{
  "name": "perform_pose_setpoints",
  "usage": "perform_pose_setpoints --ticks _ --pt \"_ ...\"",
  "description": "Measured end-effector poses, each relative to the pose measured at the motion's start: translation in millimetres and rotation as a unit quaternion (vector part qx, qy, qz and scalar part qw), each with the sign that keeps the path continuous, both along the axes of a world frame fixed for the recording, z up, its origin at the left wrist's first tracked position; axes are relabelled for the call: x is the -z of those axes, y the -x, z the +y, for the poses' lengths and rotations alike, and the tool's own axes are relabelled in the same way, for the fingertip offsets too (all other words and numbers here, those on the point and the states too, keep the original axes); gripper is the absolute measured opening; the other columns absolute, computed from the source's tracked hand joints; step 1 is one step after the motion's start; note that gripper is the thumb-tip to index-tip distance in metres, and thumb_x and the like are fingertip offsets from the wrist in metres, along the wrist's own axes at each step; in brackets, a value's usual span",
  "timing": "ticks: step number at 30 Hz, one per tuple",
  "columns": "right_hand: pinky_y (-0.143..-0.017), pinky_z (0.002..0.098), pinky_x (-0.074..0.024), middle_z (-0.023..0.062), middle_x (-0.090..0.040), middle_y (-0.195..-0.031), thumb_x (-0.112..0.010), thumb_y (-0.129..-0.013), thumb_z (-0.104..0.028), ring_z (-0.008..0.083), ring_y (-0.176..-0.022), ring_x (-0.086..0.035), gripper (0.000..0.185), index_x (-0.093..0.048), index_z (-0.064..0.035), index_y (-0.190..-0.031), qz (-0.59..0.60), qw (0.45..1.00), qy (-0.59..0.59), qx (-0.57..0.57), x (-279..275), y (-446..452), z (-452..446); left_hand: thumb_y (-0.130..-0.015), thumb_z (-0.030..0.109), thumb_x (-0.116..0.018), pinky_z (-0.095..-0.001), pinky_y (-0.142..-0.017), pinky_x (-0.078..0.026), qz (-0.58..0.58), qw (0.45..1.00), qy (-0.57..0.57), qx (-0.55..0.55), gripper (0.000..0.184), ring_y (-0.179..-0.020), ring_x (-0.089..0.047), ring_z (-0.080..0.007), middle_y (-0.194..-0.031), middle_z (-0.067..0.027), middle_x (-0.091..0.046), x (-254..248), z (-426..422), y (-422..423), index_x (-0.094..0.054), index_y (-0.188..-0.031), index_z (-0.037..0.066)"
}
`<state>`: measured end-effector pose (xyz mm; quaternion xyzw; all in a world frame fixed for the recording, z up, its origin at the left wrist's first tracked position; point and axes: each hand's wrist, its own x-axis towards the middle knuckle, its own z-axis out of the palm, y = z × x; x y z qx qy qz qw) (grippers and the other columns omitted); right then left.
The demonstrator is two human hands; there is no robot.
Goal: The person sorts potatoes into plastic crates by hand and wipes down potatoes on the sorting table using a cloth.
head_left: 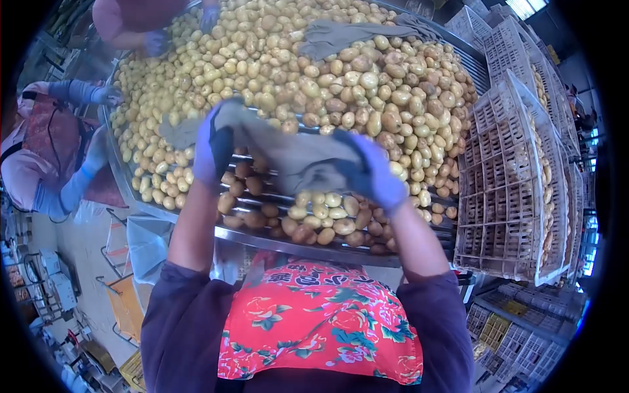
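A blurred grey cloth (pixel 295 157) is stretched between my two gloved hands above a heap of potatoes (pixel 262 65). My left hand (pixel 215 141), in a purple and dark glove, grips its left end. At the other end, my right hand (pixel 379 171) is closed on the cloth in a matching glove. Below the cloth, bare dark slats (pixel 278 177) of the metal sorting table (pixel 275 242) show between potatoes. Browner potatoes (pixel 246 180) lie near my left wrist, smeared by motion. A bit of grey fabric (pixel 182 133) rests on the heap left of my left hand.
Another grey cloth (pixel 347 37) lies across the potatoes at the back. Stacked plastic crates (pixel 495 177), some holding potatoes, stand close on the right. One co-worker (pixel 49 144) is at the table's left side; another person's gloved hand (pixel 156 43) is at the far left.
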<state>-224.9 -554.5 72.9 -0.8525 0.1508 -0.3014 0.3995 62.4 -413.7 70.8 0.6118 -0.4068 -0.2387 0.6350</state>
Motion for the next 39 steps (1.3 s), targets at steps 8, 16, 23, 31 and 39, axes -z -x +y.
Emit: perform_pose_setpoints --ticks 8,16,23,31,39 --pt "-0.092 0.0365 -0.0477 0.0175 -0.061 -0.116 -0.063 -0.081 -0.002 0.0281 -0.105 -0.060 0.049 -0.050 0.0035 -0.127 -0.021 0.970 -0.011 0.242 -47.7 95.1 -81.7 -0.092 0.015 -0.046 -0.0355 -0.101 -0.037 -0.426 0.900 0.052 -0.077 0.048 -0.119 -0.048 -0.0174 -0.130 -0.0065 -0.050 -6.9 -136.2 104.4 -0.040 -0.138 0.005" --pt "-0.097 0.0475 -0.0373 0.0203 -0.053 -0.120 -0.051 -0.079 -0.016 0.0381 -0.112 -0.050 0.053 -0.048 0.0000 -0.129 0.238 0.887 0.322 0.231 35.4 41.5 -93.4 -0.077 0.019 -0.059 -0.0526 -0.111 -0.021 -0.570 0.789 -0.224 0.039 0.069 -0.136 -0.034 -0.0289 -0.145 -0.0115 -0.040 143.0 -185.7 84.4 -0.038 -0.143 0.014" --pt "-0.077 0.0421 -0.0406 0.0071 -0.056 -0.099 -0.057 -0.076 -0.019 0.0257 -0.094 -0.054 0.043 -0.055 -0.0135 -0.119 0.284 0.861 0.394 0.152 51.7 -49.1 -94.4 -0.082 0.013 -0.049 -0.0537 -0.109 -0.023 -0.557 0.762 -0.285 -0.167 0.060 -0.135 -0.033 -0.0351 -0.146 -0.0148 -0.038 138.0 -174.4 17.2 -0.041 -0.141 0.018" --pt "-0.077 0.0409 -0.0387 0.0018 -0.054 -0.096 -0.057 -0.075 -0.016 0.0223 -0.094 -0.052 0.039 -0.057 -0.0209 -0.114 0.263 0.907 0.327 -0.024 76.1 -29.3 -10.3 -0.084 0.018 -0.048 -0.0470 -0.112 -0.023 -0.506 0.766 -0.388 -0.085 0.053 -0.137 -0.032 -0.0301 -0.145 -0.0126 -0.040 139.6 -7.0 21.2 -0.045 -0.137 0.009" --pt "-0.080 0.0405 -0.0424 0.0059 -0.058 -0.102 -0.061 -0.078 -0.019 0.0251 -0.099 -0.054 0.032 -0.057 -0.0157 -0.109 0.321 0.907 0.264 -0.068 74.2 -101.3 -10.5 -0.086 0.017 -0.047 -0.0507 -0.110 -0.024 -0.455 0.768 -0.400 -0.208 0.048 -0.132 -0.038 -0.0341 -0.140 -0.0137 -0.045 141.0 -44.9 13.6 -0.049 -0.133 0.012"
